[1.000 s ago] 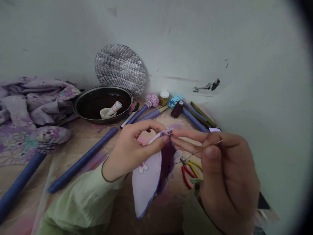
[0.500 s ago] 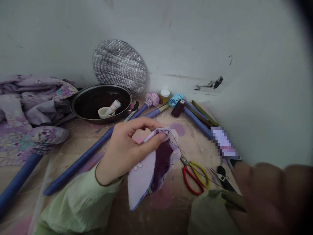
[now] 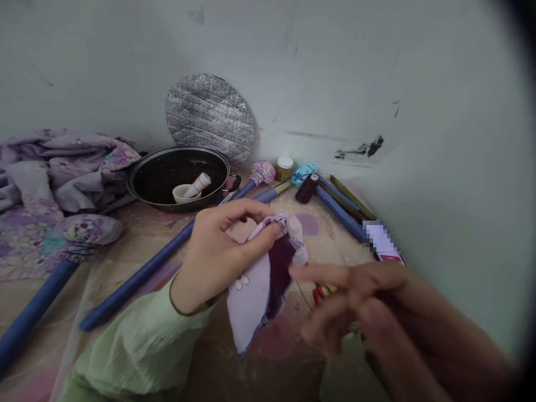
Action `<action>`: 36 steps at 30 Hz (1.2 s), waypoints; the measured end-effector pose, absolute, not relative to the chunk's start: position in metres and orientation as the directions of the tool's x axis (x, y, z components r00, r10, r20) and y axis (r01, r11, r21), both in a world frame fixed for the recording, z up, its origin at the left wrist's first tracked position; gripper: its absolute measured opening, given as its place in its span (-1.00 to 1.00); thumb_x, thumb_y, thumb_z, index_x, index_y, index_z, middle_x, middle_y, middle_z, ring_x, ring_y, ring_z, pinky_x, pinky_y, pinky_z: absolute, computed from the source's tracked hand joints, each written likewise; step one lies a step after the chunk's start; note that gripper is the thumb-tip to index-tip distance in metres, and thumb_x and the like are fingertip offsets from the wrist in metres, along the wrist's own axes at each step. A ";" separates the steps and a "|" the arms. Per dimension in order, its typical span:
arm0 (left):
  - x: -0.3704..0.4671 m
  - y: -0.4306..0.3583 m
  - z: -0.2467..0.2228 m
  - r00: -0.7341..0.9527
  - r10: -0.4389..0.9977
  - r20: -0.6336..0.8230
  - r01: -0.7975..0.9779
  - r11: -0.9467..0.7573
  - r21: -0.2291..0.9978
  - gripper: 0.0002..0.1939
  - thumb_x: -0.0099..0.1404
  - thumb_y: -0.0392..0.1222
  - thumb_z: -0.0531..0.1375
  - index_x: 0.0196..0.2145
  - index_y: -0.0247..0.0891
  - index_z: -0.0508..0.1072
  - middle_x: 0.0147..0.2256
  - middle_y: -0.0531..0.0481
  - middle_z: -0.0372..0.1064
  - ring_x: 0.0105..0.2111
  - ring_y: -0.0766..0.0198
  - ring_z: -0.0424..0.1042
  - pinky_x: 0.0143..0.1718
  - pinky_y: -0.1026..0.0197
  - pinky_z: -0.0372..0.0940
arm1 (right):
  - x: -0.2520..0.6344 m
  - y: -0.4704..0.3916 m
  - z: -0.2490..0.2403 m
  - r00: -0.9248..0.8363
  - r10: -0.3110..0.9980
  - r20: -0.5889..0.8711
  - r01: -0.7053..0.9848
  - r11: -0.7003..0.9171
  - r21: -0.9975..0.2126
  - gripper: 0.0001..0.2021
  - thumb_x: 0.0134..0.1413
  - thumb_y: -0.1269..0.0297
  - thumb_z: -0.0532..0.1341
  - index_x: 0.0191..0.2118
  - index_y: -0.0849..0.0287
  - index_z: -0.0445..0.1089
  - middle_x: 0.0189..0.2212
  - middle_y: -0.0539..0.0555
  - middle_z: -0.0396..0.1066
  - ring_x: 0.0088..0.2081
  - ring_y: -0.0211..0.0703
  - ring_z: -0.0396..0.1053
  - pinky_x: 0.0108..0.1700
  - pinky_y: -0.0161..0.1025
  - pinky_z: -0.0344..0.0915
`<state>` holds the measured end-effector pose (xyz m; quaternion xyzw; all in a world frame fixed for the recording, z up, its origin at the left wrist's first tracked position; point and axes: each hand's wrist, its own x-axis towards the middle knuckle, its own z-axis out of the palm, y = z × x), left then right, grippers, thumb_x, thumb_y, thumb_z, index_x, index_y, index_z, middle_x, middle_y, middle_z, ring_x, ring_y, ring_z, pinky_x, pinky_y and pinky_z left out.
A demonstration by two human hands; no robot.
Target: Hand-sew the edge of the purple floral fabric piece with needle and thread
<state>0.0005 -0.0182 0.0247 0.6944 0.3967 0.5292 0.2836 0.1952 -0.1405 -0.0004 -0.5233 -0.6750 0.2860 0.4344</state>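
Between its thumb and fingers, my left hand (image 3: 228,245) pinches the gathered top of a lilac floral cloth piece (image 3: 250,301) with a blue edge and a dark purple inside. My right hand (image 3: 364,301) is at the cloth's right side, its index finger stretched to the scalloped edge and the other fingers curled. Motion blurs it, and whether it holds anything is too unclear to tell. A dark thread hangs below the cloth's right edge. Behind my right hand, red and yellow handles of a tool (image 3: 320,293) are mostly hidden.
A black pan (image 3: 144,195) with a white cup (image 3: 181,194) stands at the back left, beside floral fabric (image 3: 31,195). Blue-wrapped sticks (image 3: 138,276) lie around. Further back are a dark thread spool (image 3: 307,190), a jar (image 3: 283,169) and a phone (image 3: 381,237).
My right hand has come in from the far right to the cloth's right edge and now covers most of the red and yellow-handled tool. My left hand keeps its pinch on the cloth.
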 end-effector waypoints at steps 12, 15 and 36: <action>0.001 -0.018 0.025 0.163 0.846 0.508 0.252 -0.533 0.808 -0.92 0.11 -0.31 0.29 -0.38 -0.24 0.56 -0.45 0.11 0.54 -0.45 0.40 0.47 -0.36 0.41 0.35 | 0.160 -0.106 0.033 -0.103 0.930 0.354 0.698 0.321 -0.640 -0.90 0.24 0.36 0.00 -0.26 0.06 0.23 -0.32 0.01 0.52 -0.53 -0.31 0.40 -0.48 -0.32 0.30; 0.001 -0.018 0.025 0.181 0.842 0.507 0.232 -0.538 0.811 -0.93 0.11 -0.30 0.29 -0.38 -0.25 0.56 -0.44 0.09 0.54 -0.45 0.38 0.48 -0.37 0.40 0.36 | 0.160 -0.101 0.036 -0.075 0.913 0.401 0.699 0.335 -0.632 -0.90 0.24 0.36 0.02 -0.28 0.07 0.23 -0.37 0.00 0.50 -0.63 -0.37 0.33 -0.57 -0.37 0.26; 0.003 -0.027 0.026 0.256 0.791 0.557 0.247 -0.610 0.753 -0.88 0.11 -0.36 0.30 -0.36 -0.21 0.52 -0.39 0.14 0.54 -0.40 0.40 0.48 -0.27 0.37 0.39 | 0.158 -0.088 0.034 -0.028 0.874 0.486 0.736 0.347 -0.581 -0.92 0.14 0.42 0.17 -0.32 0.11 0.38 -0.51 -0.12 0.48 -0.53 -0.40 0.42 -0.46 -0.45 0.26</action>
